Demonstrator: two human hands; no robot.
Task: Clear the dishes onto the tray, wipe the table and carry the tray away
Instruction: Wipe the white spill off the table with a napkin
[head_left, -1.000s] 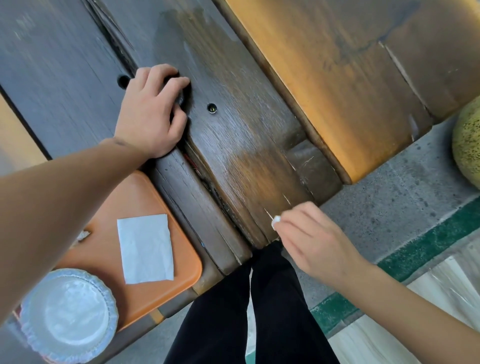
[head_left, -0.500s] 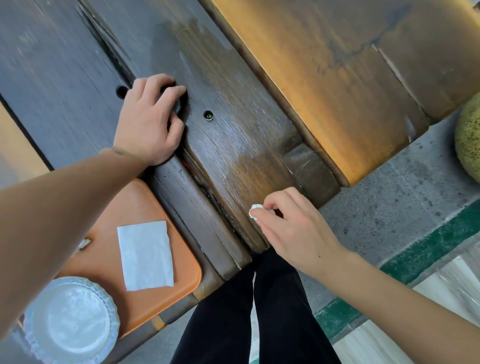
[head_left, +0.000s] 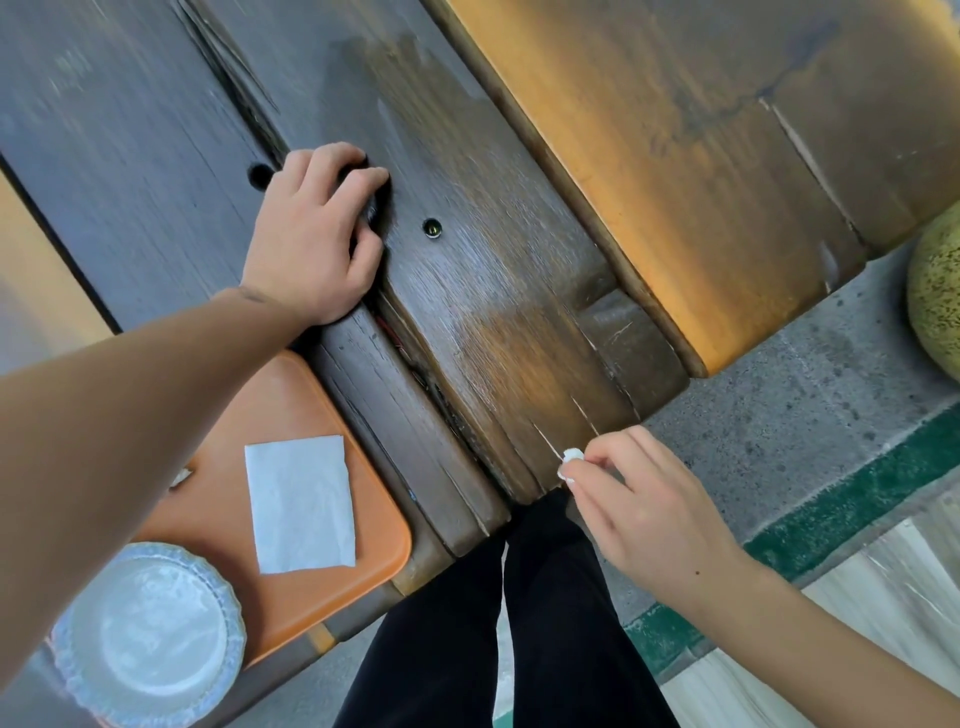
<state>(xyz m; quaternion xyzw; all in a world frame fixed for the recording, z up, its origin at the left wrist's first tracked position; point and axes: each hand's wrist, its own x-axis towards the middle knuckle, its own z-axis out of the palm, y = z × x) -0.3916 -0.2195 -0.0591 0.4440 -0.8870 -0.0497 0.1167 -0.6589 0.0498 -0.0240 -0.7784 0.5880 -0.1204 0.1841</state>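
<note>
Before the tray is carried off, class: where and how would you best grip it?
Probably by the orange tray's bare long edges, one hand on each, coming from the table's near end. It lies flat, with the plate and napkin loose on it, so keep it level.

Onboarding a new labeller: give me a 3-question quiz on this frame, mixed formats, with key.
1. True or false: the white napkin lies flat on the orange tray.
2. Multiple choice: what does the right hand pinch? A) a spoon B) a small white wad C) the tray's edge
3. Fill in: the left hand grips something dark on the wooden ____.

Key
1. True. The white dish sits at the tray's near corner, apart from the napkin.
2. B. The small white wad is held at the fingertips, by the table's near edge.
3. table. What the dark thing is cannot be told; the fingers cover it.
</note>
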